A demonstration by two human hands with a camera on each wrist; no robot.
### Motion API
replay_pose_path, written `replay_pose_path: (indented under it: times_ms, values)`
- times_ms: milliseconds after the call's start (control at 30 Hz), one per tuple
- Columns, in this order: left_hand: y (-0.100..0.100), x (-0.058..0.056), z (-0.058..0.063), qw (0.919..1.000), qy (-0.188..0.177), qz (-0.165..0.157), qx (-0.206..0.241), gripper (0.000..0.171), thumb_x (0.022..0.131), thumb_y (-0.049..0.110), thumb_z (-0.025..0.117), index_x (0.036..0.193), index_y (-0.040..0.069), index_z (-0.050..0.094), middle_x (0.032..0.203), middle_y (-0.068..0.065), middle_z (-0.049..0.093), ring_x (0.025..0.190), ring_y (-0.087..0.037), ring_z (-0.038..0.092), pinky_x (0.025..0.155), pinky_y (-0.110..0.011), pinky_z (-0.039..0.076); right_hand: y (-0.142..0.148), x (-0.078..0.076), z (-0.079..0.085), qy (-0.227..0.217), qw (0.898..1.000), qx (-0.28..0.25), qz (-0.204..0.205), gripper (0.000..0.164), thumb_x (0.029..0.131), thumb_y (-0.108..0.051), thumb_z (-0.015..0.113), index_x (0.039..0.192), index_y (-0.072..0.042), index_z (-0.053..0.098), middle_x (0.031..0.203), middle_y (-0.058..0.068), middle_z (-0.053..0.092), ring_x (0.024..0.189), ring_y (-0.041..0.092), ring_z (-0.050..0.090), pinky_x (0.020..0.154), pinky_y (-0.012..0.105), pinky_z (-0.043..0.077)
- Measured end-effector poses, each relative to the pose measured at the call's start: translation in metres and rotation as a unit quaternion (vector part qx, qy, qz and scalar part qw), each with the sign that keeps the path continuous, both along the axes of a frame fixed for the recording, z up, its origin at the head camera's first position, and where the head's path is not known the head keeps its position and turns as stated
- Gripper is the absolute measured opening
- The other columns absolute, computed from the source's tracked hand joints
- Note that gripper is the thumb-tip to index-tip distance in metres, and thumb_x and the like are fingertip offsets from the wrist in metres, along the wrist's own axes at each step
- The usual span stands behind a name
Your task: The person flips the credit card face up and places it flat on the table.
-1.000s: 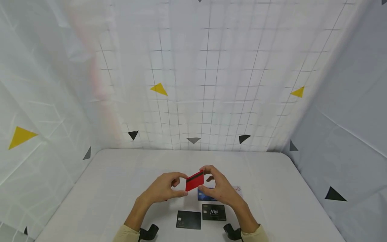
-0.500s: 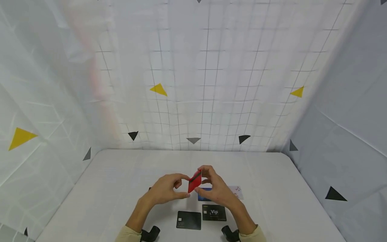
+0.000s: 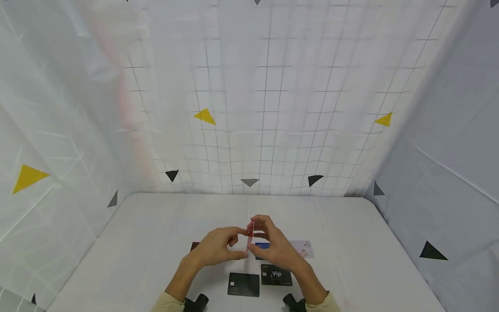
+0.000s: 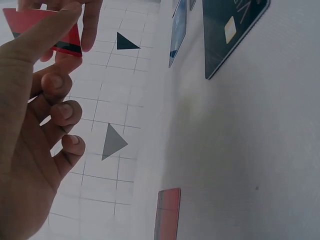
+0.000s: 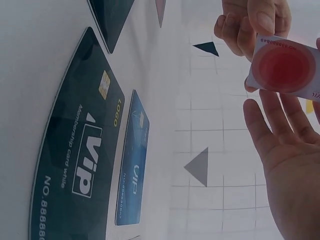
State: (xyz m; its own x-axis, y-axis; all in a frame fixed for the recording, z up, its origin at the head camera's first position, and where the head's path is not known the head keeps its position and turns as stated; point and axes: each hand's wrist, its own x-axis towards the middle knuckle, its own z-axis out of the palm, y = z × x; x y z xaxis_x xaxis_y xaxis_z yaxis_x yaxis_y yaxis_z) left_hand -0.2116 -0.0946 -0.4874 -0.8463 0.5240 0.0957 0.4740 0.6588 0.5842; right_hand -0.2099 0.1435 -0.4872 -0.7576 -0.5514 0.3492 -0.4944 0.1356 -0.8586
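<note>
My left hand [image 3: 216,247] and right hand [image 3: 278,247] hold one plastic card [image 3: 251,236] between them, raised over the white table and seen nearly edge-on. Its red back [image 4: 72,35] with a black magnetic stripe shows in the left wrist view. The right wrist view has its white front [image 5: 282,67], printed with a big red circle and a number. Thumb and index finger of the left hand pinch one short end; the right hand's thumb and fingers grip the other. The remaining left fingers are curled loosely.
Nearest me lie a dark VIP card [image 3: 243,288] and a black Vip card [image 3: 276,279]. Behind are a blue card [image 3: 262,245] and a white flowered card [image 3: 304,248], both partly covered by the right hand. A reddish card [image 4: 168,212] lies on the left. White sheeting surrounds the table.
The card has turned from showing its red striped back to standing nearly edge-on. Both hands have drawn closer together, and more of the flowered card and the left-hand reddish card shows.
</note>
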Motion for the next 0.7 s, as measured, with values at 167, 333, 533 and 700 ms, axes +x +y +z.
replay_pose_path:
  times_ms: [167, 333, 533, 700]
  values:
    - [0.001, 0.0, 0.0, 1.0, 0.005, -0.001, -0.002, 0.061, 0.081, 0.058, 0.077, 0.131, 0.026, 0.064, 0.075, 0.013, 0.046, 0.066, -0.003, 0.043, 0.056, -0.022, 0.034, -0.003, 0.0, 0.0, 0.012, 1.0, -0.006, 0.0, 0.065, 0.091, -0.015, 0.075, 0.143, -0.024, 0.037, 0.128, 0.006, 0.054, 0.124, 0.026, 0.056, 0.106, 0.046, 0.044]
    - [0.0, -0.001, -0.001, 0.9999, 0.011, -0.005, 0.001, 0.06, 0.082, 0.058, 0.077, 0.131, 0.025, 0.064, 0.074, 0.013, 0.046, 0.066, -0.002, 0.043, 0.056, -0.022, 0.034, -0.006, 0.007, 0.012, 0.019, 1.0, -0.021, 0.002, 0.067, 0.09, -0.005, 0.074, 0.145, -0.014, 0.038, 0.127, 0.016, 0.053, 0.123, 0.037, 0.053, 0.106, 0.054, 0.042]
    - [-0.003, -0.004, -0.002, 0.9998, 0.016, -0.01, 0.002, 0.06, 0.082, 0.06, 0.075, 0.13, 0.026, 0.064, 0.075, 0.012, 0.048, 0.066, -0.002, 0.043, 0.057, -0.022, 0.035, -0.007, 0.017, 0.035, 0.021, 1.0, -0.015, 0.002, 0.064, 0.089, -0.004, 0.074, 0.145, -0.01, 0.041, 0.124, 0.01, 0.053, 0.118, 0.038, 0.055, 0.104, 0.055, 0.044]
    - [-0.005, -0.005, -0.002, 0.9997, 0.021, -0.009, 0.003, 0.062, 0.082, 0.062, 0.074, 0.131, 0.026, 0.064, 0.077, 0.005, 0.054, 0.065, -0.002, 0.043, 0.057, -0.022, 0.034, -0.008, 0.013, 0.025, 0.045, 0.999, -0.008, -0.007, 0.066, 0.089, -0.003, 0.074, 0.146, -0.011, 0.042, 0.123, 0.01, 0.054, 0.115, 0.036, 0.056, 0.1, 0.053, 0.048]
